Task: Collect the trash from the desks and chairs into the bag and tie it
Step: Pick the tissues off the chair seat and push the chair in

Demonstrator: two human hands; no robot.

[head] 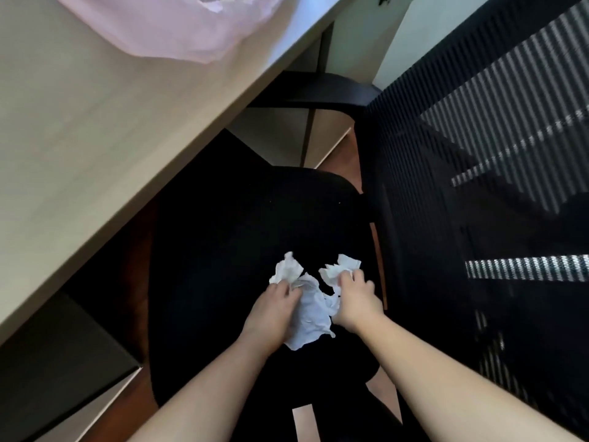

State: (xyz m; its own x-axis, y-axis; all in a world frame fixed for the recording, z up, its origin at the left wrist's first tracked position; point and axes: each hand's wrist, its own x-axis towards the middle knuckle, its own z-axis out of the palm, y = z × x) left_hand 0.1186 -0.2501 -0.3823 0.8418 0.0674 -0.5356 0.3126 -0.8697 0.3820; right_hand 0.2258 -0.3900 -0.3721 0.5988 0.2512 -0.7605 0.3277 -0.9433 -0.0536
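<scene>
Crumpled white paper tissues [310, 309] lie in a loose heap on the black seat [248, 237] of an office chair. My left hand [271, 309] presses on the left side of the heap, its fingers closed over one wad [287, 269]. My right hand [357, 301] grips another wad [339, 269] on the right side. A thin pink plastic bag [178, 23] lies flat on the pale wooden desk [79, 129] at the upper left, apart from both hands.
The chair's black mesh backrest [478, 173] rises on the right, with an armrest [322, 90] beyond the seat. The desk edge overhangs the seat's left side. Brown floor [338, 154] shows around the chair. A dark cabinet [51, 362] stands under the desk at lower left.
</scene>
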